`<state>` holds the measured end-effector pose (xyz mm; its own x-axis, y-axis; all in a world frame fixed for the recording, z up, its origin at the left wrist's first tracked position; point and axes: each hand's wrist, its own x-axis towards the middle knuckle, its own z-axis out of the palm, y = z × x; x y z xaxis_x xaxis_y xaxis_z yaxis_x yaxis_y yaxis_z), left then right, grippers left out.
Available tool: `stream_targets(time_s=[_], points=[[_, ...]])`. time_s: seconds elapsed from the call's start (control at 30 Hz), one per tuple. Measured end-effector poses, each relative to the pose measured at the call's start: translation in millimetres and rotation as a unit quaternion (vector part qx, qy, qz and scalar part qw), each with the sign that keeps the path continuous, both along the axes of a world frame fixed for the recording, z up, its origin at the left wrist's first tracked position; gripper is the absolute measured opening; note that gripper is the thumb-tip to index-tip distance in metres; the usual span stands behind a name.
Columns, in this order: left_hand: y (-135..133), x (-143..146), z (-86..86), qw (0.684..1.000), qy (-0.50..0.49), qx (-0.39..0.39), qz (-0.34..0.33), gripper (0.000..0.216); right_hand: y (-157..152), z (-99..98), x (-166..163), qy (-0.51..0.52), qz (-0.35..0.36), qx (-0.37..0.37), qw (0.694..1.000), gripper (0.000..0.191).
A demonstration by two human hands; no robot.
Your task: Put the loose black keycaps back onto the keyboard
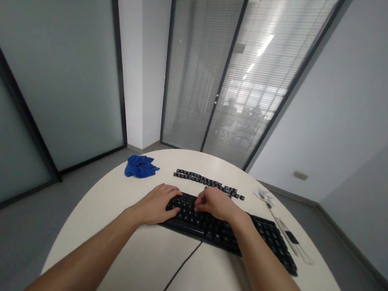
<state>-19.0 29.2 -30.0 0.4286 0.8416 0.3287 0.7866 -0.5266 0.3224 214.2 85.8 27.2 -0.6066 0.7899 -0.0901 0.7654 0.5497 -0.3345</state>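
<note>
A black computer keyboard (218, 237) lies at a slant on the round table. Its left end is held by my left hand (157, 203), the thumb along the near side and the fingers over the far edge. Above the upper rows of keys, my right hand (214, 203) has its thumb and fingertips pinched together; whatever is between them is too small to make out. Beyond the keyboard, loose black keycaps (198, 178) are laid out in rows, and my right hand covers part of the view of them.
The white table (138, 257) has a curved edge. A crumpled blue cloth (140, 166) lies at the far left. To the right are a small clear plastic bag (264, 196), a thin brush-like tool (277, 219) and a wire puller (292, 237). A black cable (181, 268) runs toward me.
</note>
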Motion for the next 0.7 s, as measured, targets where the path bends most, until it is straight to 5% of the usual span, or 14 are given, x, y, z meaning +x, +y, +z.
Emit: stream_targets(time_s=[0.53, 0.7], points=[[0.4, -0.5, -0.5, 1.0, 0.003, -0.002, -0.001, 0.038, 12.3, -4.5, 9.6, 0.025, 0.035, -0.05, 0.998, 0.011], [0.1, 0.4, 0.3, 1.0, 0.0, 0.002, -0.005, 0.038, 29.9, -15.9, 20.9, -0.025, -0.08, 0.129, 0.988, 0.019]])
